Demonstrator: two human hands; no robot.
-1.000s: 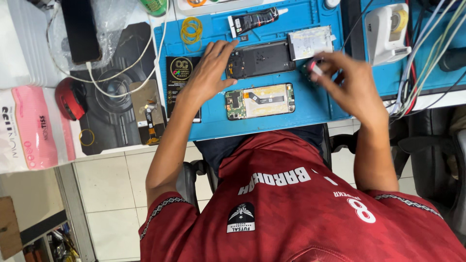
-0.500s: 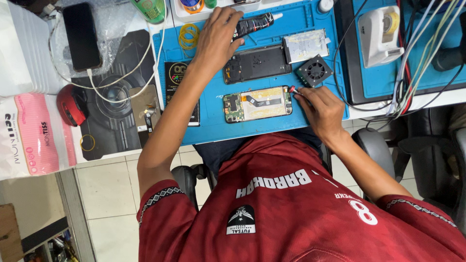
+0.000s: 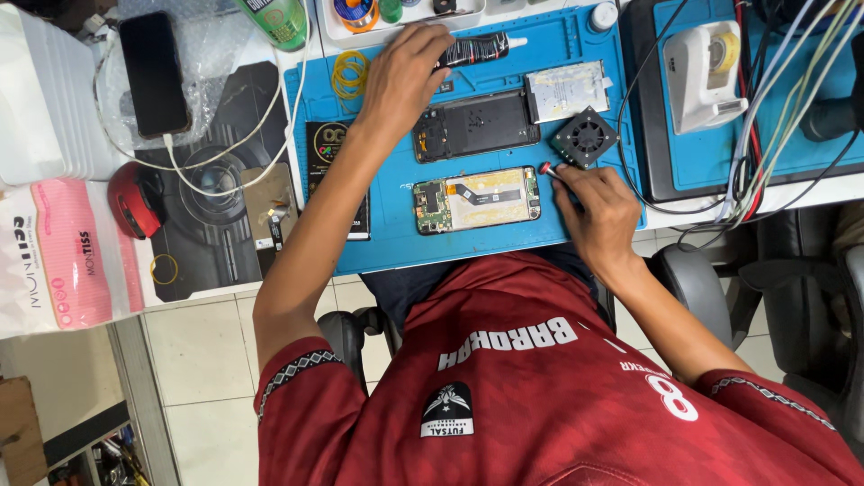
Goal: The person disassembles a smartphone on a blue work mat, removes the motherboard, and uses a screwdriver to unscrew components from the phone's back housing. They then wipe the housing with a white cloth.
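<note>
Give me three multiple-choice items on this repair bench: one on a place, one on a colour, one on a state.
1. The left hand rests on:
A. a red mouse
B. a black tube
C. a pink pack

2. The work mat under the opened phone is:
A. blue
B. green
C. white

3. The right hand:
A. lies flat and empty
B. hangs below the table
C. pinches a red-tipped tool

Answers:
1 B, its fingers lie over the tube at the mat's far edge.
2 A, blue shows all around the phone.
3 C, the red tip sticks out of its grip beside the phone.
</note>
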